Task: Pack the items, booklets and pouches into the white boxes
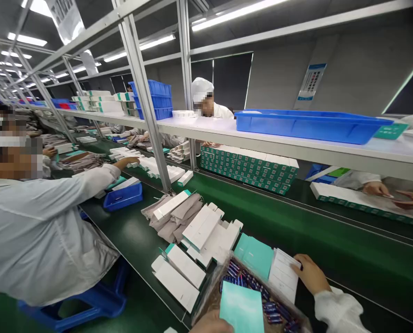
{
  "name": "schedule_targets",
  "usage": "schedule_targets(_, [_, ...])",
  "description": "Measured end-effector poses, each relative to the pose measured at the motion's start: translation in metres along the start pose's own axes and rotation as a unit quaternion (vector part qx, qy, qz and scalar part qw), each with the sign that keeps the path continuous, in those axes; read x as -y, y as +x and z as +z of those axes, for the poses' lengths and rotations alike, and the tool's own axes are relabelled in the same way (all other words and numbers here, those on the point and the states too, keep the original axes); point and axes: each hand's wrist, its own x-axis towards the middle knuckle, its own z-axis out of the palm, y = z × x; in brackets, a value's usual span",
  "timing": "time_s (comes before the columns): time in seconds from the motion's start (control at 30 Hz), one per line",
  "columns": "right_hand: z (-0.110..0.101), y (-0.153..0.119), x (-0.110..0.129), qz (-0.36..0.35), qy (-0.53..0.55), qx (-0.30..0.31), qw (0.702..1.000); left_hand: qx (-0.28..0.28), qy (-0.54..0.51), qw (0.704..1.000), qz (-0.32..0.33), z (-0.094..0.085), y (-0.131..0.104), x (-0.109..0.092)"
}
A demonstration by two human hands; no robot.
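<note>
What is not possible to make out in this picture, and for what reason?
All in the head view:
- Left hand: cut off by the bottom edge, fingertips hidden by the teal card.
- Batteries: some hidden by the teal card.
- White sheet: print too small.
- Wall sign: words too small.
- Long blue tray: its floor, hidden by its front wall.

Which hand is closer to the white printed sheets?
Right hand: its fingers are at the upper right edge of the white printed sheets. The left hand is farther off, holding a teal card over the batteries.
</note>
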Motion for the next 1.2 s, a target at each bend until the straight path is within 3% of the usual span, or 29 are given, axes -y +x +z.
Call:
schedule_targets(0.1, [-0.016, -0.001, 0.015, 0.008, 0.075, -0.019, 0.997, -0.028, -0.040, 0.999, -0.010, 0.000, 0.003, 0.001])
schedule_targets(0.27, [-0.062, -0.001, 0.032, 0.065, 0.189, -0.096, 0.975, -0.080, -0.060, 0.995, -0.010, 0.007, 0.006, -0.008])
schedule_targets(0.37, [-0.079, -0.019, 0.052, 0.077, 0.261, -0.077, 0.959, -0.147, -0.012, 0.989, 0.005, 0.012, 0.014, -0.018])
schedule_targets(0.43, [-0.077, -0.040, 0.073, 0.066, 0.320, 0.000, 0.945, -0.173, 0.018, 0.985, 0.011, 0.015, 0.021, -0.024])
schedule_targets(0.53, [-0.057, -0.077, 0.109, 0.048, 0.394, 0.125, 0.910, -0.162, 0.039, 0.986, 0.016, 0.025, 0.029, -0.028])
schedule_targets(0.6, [-0.038, -0.100, 0.126, 0.048, 0.401, 0.141, 0.904, -0.132, 0.035, 0.991, 0.013, 0.031, 0.031, -0.026])
schedule_targets(0.7, [-0.011, -0.124, 0.136, 0.058, 0.367, 0.099, 0.923, -0.077, 0.055, 0.995, 0.010, 0.038, 0.030, -0.016])
schedule_targets(0.77, [0.003, -0.133, 0.134, 0.061, 0.344, 0.065, 0.935, -0.060, 0.096, 0.994, 0.009, 0.037, 0.029, -0.008])
schedule_targets(0.9, [0.014, -0.145, 0.115, 0.090, 0.346, 0.017, 0.934, -0.077, 0.131, 0.988, 0.002, 0.030, 0.028, -0.002])
schedule_targets(1.07, [-0.001, -0.157, 0.070, 0.114, 0.270, -0.085, 0.952, -0.085, 0.113, 0.990, -0.028, 0.020, 0.024, -0.017])
schedule_targets(1.2, [-0.006, -0.169, 0.041, 0.122, 0.224, -0.067, 0.965, -0.073, 0.094, 0.992, -0.053, 0.016, 0.016, -0.026])
